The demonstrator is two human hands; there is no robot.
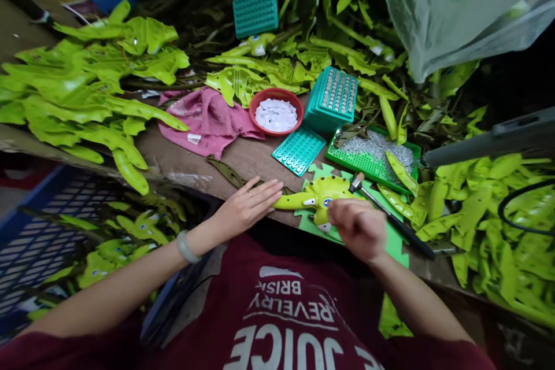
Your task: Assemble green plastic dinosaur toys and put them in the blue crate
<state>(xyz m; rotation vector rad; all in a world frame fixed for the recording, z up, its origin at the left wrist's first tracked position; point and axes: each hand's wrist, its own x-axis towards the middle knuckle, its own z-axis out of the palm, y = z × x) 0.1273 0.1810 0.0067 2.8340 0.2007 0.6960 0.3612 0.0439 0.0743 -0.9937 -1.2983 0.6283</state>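
My left hand (250, 203) lies flat with fingers stretched out over the long narrow end of a lime-green plastic animal toy (332, 188). The toy has a blue-and-white eye, a pale horn-like piece and dark spots along its edge, and rests on a green foam mat (392, 248). Over its near right side hangs my right hand (359, 228), curled into a fist and blurred; whatever may be inside is hidden. Just beyond that fist lies a hammer (381, 208) with a dark handle. A dark olive strip (228, 171) extends from behind my left fingers.
Behind are a red bowl (277, 92) of white pieces, a teal tray (299, 151), a stacked teal block (332, 98) and a green basket (368, 172) of small silvery parts. Lime-green parts pile up left (78, 81) and right (498, 231). A blue crate (30, 260) stands lower left.
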